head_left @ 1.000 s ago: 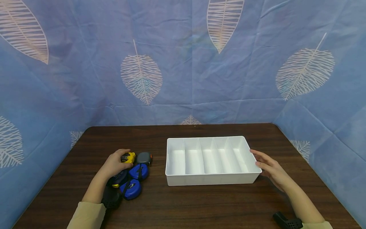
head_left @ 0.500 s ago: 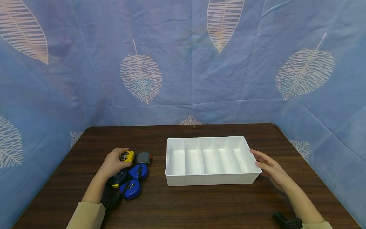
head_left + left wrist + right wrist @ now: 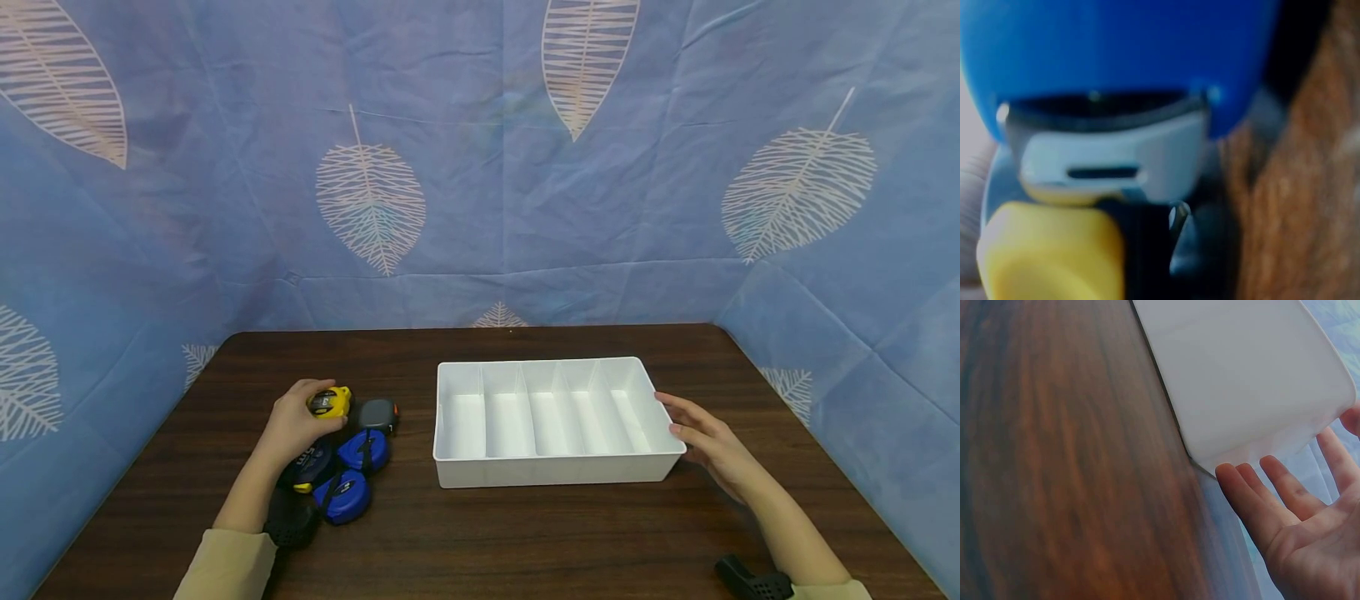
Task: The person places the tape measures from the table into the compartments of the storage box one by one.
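My left hand (image 3: 292,425) pinches a yellow and black tape measure (image 3: 337,402) between thumb and fingers, at the back of a cluster of tape measures. A grey tape measure (image 3: 377,415) lies just right of it. Closer to me are two blue tape measures (image 3: 347,498) and a dark one (image 3: 315,463) with yellow trim. In the left wrist view a blue tape measure (image 3: 1122,50) with a metal end hook fills the top, blurred. My right hand (image 3: 708,442), fingers extended, touches the right end of a white divided box (image 3: 551,472); the right wrist view shows its fingertips against the wall.
The dark wooden table (image 3: 525,542) carries everything, with the box right of centre and its compartments facing up. Black devices (image 3: 753,579) sit on both wrists. A blue leaf-patterned cloth (image 3: 480,192) hangs behind and along the sides.
My left hand has shifted slightly up and left with the yellow tape measure, away from the grey and blue ones. The right hand and box have stayed put.
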Available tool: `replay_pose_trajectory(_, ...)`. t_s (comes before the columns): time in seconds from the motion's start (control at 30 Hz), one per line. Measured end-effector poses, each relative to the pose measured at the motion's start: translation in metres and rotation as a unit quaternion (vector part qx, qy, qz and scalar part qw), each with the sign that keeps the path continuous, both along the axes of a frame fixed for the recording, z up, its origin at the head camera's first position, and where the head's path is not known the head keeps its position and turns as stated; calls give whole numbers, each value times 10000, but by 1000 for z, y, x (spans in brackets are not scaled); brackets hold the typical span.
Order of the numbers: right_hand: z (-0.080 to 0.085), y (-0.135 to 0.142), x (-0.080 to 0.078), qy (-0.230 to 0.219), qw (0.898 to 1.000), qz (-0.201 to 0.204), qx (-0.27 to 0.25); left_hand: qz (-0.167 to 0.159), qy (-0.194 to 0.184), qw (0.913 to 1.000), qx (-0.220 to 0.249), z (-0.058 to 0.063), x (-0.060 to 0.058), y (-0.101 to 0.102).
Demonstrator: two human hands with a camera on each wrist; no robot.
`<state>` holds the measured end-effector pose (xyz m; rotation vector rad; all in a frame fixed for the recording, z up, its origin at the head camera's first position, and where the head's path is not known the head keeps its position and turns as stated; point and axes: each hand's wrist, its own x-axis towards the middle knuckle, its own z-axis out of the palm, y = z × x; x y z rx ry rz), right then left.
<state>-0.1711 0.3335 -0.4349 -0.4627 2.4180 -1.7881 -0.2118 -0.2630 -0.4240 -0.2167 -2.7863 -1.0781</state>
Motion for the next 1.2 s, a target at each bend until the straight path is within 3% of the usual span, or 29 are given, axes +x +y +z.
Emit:
replay_pose_trajectory(0.27, 0, 0, 0, -3, 10000, -22, 57, 58, 229, 9992, 329, 4, 2, 3)
replay_pose_trajectory(0.73, 0, 0, -1, 30, 9999, -34, 92, -59, 587, 9978, 318, 7, 2, 7)
replay_pose_trajectory(1.2, -1, 1, -1, 19, 9999, -49, 96, -101, 703, 9971, 265, 12, 4, 13)
